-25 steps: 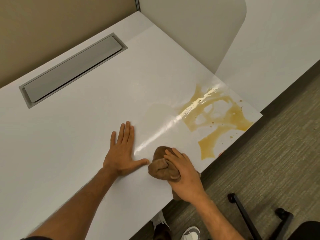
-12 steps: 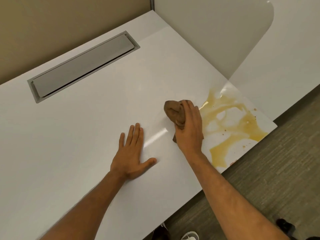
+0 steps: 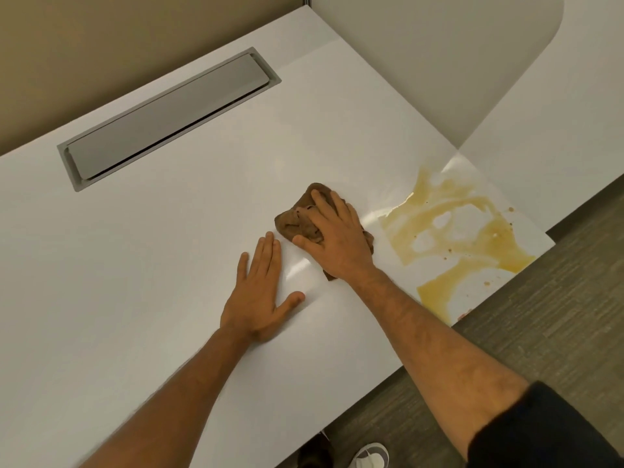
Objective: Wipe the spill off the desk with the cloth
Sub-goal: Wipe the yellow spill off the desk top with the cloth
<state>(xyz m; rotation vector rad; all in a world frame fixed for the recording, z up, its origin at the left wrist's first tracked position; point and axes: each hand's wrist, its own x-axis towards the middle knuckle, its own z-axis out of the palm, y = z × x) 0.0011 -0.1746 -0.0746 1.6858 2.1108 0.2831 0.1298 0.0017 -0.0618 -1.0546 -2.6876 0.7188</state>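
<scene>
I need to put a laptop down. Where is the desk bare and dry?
Bare: the wide stretch between the grey hatch and the left hand, running to the near edge. Crowded: the corner holding the yellow spill, with the right hand pressing the cloth beside it.

A: Lighting? 
B: Even, warm overhead. Glare streak on the desk point(image 3: 135, 282) just left of the spill point(image 3: 456, 238); soft arm shadows.
A: Sharpness? 
B: Centre crisp, wide-angle bending at edges.
</scene>
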